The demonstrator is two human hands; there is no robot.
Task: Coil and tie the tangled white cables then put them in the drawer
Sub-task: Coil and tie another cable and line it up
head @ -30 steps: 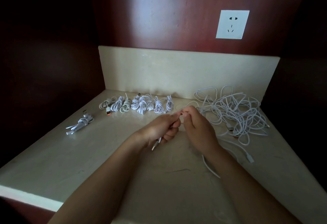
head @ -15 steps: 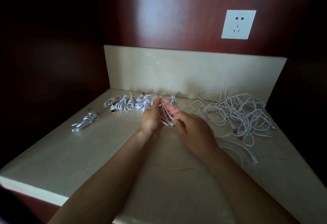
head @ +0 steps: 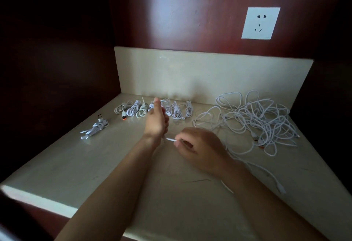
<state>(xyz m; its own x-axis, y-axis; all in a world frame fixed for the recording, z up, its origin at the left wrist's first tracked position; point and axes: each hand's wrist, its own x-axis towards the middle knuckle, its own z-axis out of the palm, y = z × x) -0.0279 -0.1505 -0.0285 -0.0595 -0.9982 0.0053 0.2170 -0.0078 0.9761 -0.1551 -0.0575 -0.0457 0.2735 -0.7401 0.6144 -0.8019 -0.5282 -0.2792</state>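
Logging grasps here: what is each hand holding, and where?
Right hand pinches a white cable by its cord; whether the left hand grips its coils is too blurred to tell.

This is an indoor furnished room, a home or a guest room, though which of the two cannot be told. A built-in alcove of glossy dark red wood panelling (head: 171, 12) encloses a pale, stone-like surface (head: 95, 164) with a raised upstand (head: 190, 73) of the same material along the back. A white wall socket (head: 260, 23) is set into the panelling above, and thin white cables (head: 262, 122) with USB plugs lie about on the surface.
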